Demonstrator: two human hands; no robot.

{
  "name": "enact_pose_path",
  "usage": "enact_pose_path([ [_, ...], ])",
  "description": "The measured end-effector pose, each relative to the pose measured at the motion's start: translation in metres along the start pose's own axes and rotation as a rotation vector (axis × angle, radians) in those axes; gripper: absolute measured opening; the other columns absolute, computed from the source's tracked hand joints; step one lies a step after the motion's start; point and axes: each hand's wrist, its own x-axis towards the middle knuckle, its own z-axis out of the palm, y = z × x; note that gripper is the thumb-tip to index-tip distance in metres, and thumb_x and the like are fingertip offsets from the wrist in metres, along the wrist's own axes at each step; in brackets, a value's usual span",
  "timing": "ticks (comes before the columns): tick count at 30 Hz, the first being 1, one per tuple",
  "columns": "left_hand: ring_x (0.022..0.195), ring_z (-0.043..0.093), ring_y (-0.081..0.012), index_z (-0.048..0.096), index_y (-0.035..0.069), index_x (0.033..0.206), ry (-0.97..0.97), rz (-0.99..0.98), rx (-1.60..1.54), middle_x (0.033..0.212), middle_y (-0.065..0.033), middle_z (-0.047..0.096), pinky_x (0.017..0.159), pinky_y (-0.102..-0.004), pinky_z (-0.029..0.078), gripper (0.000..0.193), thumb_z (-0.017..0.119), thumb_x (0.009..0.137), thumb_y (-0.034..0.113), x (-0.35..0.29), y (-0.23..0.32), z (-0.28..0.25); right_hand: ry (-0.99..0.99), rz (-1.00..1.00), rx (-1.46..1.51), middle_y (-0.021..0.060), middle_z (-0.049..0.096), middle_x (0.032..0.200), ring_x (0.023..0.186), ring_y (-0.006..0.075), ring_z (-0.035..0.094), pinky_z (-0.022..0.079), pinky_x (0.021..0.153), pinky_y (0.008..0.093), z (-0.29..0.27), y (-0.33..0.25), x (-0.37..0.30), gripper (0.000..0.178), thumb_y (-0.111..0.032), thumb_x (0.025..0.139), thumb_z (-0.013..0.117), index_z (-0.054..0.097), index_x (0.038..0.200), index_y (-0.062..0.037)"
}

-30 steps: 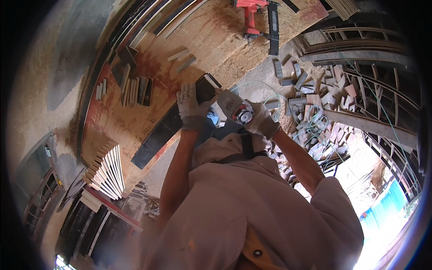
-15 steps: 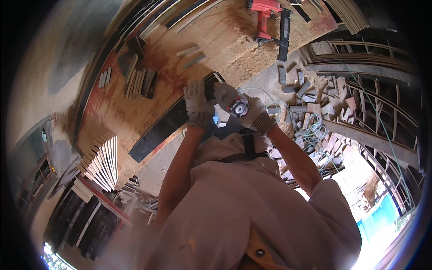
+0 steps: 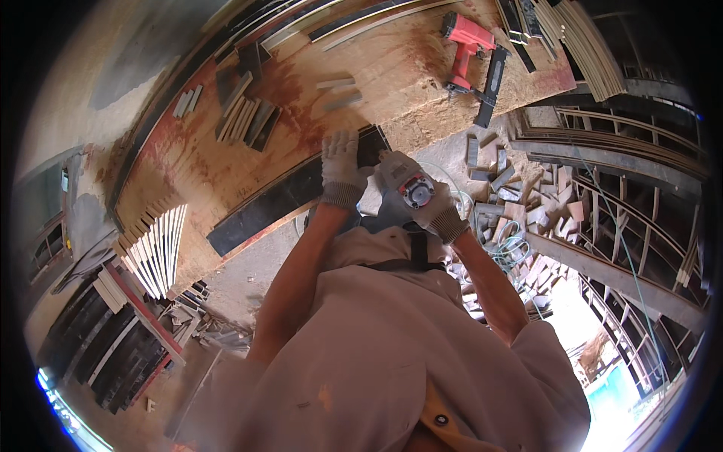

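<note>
My left hand (image 3: 343, 164), in a light work glove, lies flat with its fingers stretched out on a long dark board (image 3: 263, 216). The board rests along the near edge of the wooden workbench (image 3: 301, 128). My right hand (image 3: 443, 209), also gloved, is wrapped round a grey handheld power tool (image 3: 410, 183) with a round, red-trimmed end. The tool sits at the bench edge beside the board's right end, just right of my left hand. Its working end is hidden, so I cannot tell whether it touches the board.
A red nail gun (image 3: 468, 56) lies at the bench's far right. Short wood strips (image 3: 245, 120) sit beyond the board, and fanned slats (image 3: 160, 248) stand at left. Offcuts (image 3: 538, 203) litter the floor at right, with a green hose (image 3: 512, 245) among them.
The view has shifted, so the bench and nail gun appear farther right and lower. My left hand stays flat on the board, and my right hand keeps its grip on the tool.
</note>
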Motion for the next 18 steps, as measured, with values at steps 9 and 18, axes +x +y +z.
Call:
enact_pose_path([
  [9, 0.148, 0.032, -0.0338, 0.047, 0.003, 0.145, 0.199, 0.107, -0.162, 0.152, -0.0202, 0.044, 0.125, -0.0486, 0.016, 0.088, 0.085, 0.072, 0.034, -0.012, -0.024, 0.0, 0.004, -0.079, 0.055, 0.0213, 0.073, 0.098, 0.095, 0.0342, 0.072, 0.059, 0.08, 0.0407, -0.014, -0.025, -0.013, 0.048, -0.025, 0.072, 0.083, 0.066, 0.112, -0.0048],
  [18, 0.144, 0.039, -0.0291, 0.059, 0.008, 0.136, 0.276, 0.096, -0.198, 0.147, -0.0116, 0.053, 0.124, -0.0501, 0.018, 0.079, 0.087, 0.065, 0.03, -0.032, -0.063, 0.004, -0.086, -0.173, -0.085, 0.0218, 0.072, 0.094, 0.096, 0.0412, 0.069, 0.057, 0.082, 0.0465, 0.018, -0.061, 0.007, 0.044, -0.021, 0.074, 0.078, 0.066, 0.114, -0.0074],
])
